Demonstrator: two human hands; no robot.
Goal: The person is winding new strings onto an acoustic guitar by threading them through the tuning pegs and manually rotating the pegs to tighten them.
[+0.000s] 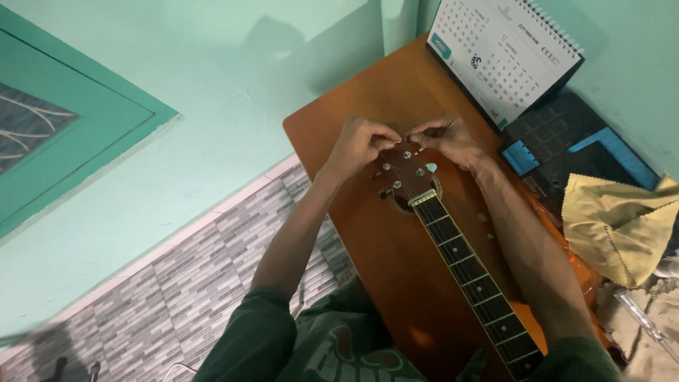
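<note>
two hands: both meet at the top edge of a guitar headstock point(407, 170).
table point(339, 127): wooden, bare strip left of the neck.
left hand point(357, 145): fingers pinched shut at a tuning peg.
right hand point(449, 138): pinched likewise, just beside.
calendar point(506, 53): near, at the far edge.

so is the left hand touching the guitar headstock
Touching: the head view shows the left hand with fingertips pinched right at the top edge of the headstock.
</note>
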